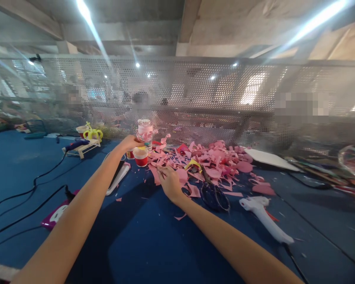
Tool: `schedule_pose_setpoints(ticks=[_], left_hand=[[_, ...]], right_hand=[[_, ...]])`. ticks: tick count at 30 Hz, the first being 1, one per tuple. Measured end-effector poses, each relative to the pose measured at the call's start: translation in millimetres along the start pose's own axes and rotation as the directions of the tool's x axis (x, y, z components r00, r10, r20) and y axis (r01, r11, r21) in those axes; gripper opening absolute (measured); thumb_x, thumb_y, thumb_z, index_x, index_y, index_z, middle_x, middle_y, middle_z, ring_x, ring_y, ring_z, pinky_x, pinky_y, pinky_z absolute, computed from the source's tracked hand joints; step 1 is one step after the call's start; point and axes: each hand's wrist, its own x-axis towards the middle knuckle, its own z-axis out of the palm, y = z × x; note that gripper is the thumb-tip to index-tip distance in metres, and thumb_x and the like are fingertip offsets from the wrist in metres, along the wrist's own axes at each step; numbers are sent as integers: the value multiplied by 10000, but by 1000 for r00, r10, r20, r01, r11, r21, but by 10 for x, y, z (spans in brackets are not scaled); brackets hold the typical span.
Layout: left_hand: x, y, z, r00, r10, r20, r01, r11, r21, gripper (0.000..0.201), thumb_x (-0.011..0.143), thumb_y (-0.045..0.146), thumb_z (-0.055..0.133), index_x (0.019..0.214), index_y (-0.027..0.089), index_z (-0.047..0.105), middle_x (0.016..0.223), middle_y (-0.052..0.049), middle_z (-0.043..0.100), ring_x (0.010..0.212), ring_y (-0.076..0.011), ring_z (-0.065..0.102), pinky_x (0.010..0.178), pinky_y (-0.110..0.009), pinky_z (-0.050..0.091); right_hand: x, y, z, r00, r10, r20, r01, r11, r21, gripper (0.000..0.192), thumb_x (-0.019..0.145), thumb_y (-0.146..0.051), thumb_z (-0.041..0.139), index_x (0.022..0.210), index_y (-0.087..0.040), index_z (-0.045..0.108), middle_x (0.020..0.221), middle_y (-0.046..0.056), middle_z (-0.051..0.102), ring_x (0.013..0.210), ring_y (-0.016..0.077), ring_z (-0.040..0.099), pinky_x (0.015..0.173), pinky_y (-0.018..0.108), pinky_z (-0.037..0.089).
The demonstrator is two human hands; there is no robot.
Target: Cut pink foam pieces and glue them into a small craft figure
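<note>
My left hand (131,143) reaches over the paper cups, its fingers drawn together around something small near a teal spot; what they hold is too small to make out. Just below it stands a red and white cup (141,157) with yellow inside. Behind the fingers is a clear jar (145,130) with pink pieces in and around it. My right hand (169,181) pinches at the left edge of the pink scrap heap, its fingertips closed on a piece of pink paper (154,174). Dark-handled scissors (214,196) lie to the right of that hand.
Pink paper scraps (215,157) are heaped along the perforated metal screen (195,90). A white glue gun (266,219) with a cord lies at right. Leftward are a phone (118,178), a purple power strip (57,213), and a blue corded tool (77,144) on a small wooden stand.
</note>
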Motion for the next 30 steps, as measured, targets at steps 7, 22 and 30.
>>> schedule_pose_setpoints(ticks=[7,22,30], left_hand=[[65,2,-86,984,-43,-172,43,999,-3,229,616,312,705,742,122,695,659,-52,684,682,-179,640,621,-235,462],[-444,428,-31,931,11,-364,91,961,261,259,775,358,554,742,138,688,804,-114,698,856,-248,642,729,-283,433],[-1301,80,359,929,-286,-235,288,957,-28,329,850,392,425,876,117,604,1003,-157,644,985,-254,605,793,-306,461]], right_hand=[[9,-19,-25,997,-45,-68,51,995,86,257,868,-172,468,978,-188,700,898,84,688,839,171,637,782,290,517],[40,-260,89,993,-88,-76,88,996,3,274,893,-203,434,933,-150,699,882,102,686,784,169,655,725,257,524],[-183,-392,23,987,-53,151,71,990,-118,308,899,-161,392,1047,-138,660,1023,125,660,887,200,638,795,295,518]])
